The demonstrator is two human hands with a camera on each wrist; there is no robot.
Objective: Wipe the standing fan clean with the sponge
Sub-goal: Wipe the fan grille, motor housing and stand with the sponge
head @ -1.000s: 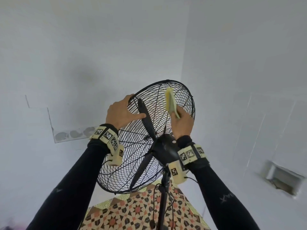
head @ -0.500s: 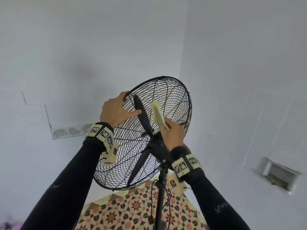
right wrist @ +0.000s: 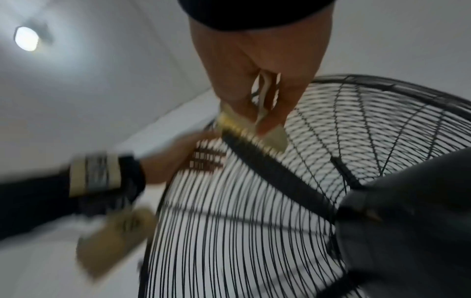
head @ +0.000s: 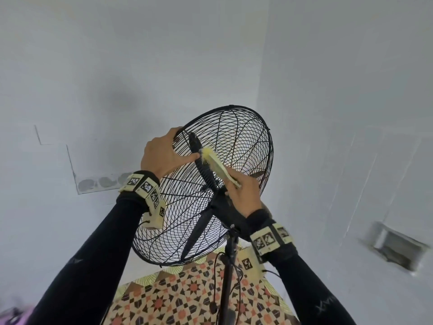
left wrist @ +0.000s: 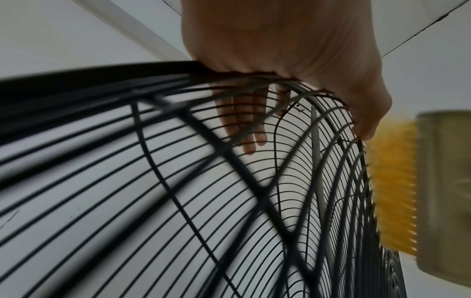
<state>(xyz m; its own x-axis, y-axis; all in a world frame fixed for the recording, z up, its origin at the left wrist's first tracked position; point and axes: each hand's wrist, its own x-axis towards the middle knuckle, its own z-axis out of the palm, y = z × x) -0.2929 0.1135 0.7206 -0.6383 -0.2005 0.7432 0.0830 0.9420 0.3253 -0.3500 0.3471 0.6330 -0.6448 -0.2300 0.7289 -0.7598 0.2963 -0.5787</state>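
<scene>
Inside, the black wire-cage standing fan (head: 234, 141) encloses dark blades; L hand (head: 164, 156) grips the cage rim, R hand (head: 243, 193) pinches a thin yellow-green sponge (head: 216, 166) vs the rear grille. Patterned tile floor (head: 187, 296) below, pale grey walls (head: 117, 66).

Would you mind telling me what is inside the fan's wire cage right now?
Inside the wire cage black fan blades show through the wires. The motor housing and right hand cover the hub where they meet.
</scene>
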